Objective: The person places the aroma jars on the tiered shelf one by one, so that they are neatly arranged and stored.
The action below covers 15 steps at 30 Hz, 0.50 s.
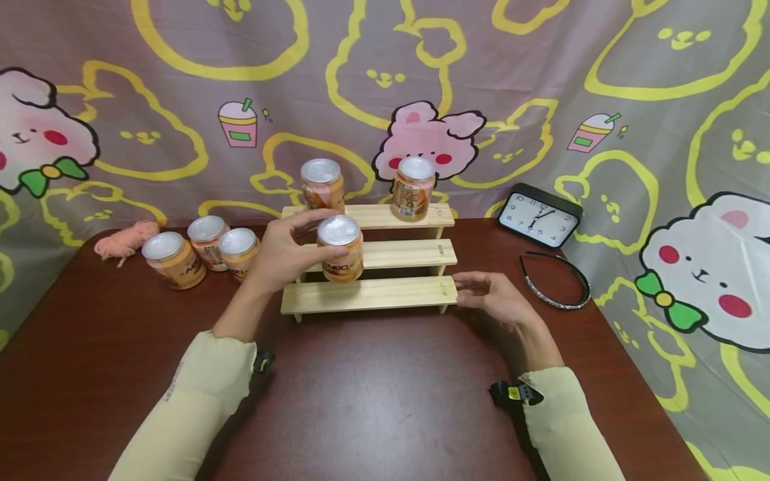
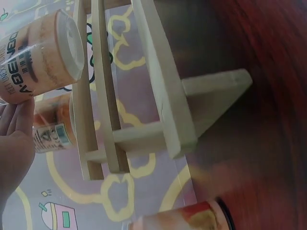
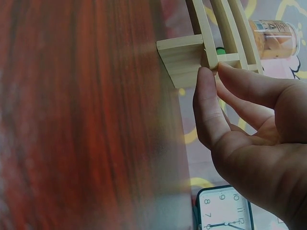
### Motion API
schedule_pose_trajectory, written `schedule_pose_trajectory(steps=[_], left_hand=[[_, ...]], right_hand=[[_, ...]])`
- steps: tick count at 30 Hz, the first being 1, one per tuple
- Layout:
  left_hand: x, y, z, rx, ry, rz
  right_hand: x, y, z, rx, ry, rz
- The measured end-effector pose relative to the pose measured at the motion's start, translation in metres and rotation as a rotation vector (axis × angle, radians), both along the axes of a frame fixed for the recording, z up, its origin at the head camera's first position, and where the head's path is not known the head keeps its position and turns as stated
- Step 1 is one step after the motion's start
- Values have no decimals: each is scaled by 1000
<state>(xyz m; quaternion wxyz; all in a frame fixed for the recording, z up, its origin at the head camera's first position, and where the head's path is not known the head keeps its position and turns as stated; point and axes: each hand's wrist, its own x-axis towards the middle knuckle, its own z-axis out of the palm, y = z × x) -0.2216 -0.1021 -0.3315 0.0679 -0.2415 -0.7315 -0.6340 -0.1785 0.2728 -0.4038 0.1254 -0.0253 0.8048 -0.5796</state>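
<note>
My left hand (image 1: 287,248) grips an orange can (image 1: 341,259) with a silvery top, upright, thumb along its near side. In the head view the can overlaps the middle board of a three-step wooden rack (image 1: 367,297); its printed side (image 2: 41,55) shows in the left wrist view. My right hand (image 1: 498,302) is at the right end of the lowest board, where thumb and index finger (image 3: 206,96) pinch the board's tip. Two similar cans stand on the top board, one at the left (image 1: 321,186) and one toward the right (image 1: 414,190).
Several more cans (image 1: 174,260) stand on the dark wooden table (image 1: 373,401) left of the rack, beside pink yarn (image 1: 126,240). A black-framed clock (image 1: 540,215) and a headband (image 1: 559,304) lie to the right. A patterned cloth (image 1: 337,40) hangs behind.
</note>
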Motion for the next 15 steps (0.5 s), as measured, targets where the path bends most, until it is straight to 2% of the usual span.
schedule_pose_trajectory(steps=[4, 9, 15], left_hand=[[-1, 6, 0, 2, -10, -11], [-5, 14, 0, 17, 12, -16], [-9, 25, 1, -10, 7, -14]], right_hand=[[0, 0, 0, -4, -8, -2], [0, 2, -1, -11, 1, 9], [-1, 3, -1, -20, 3, 16]])
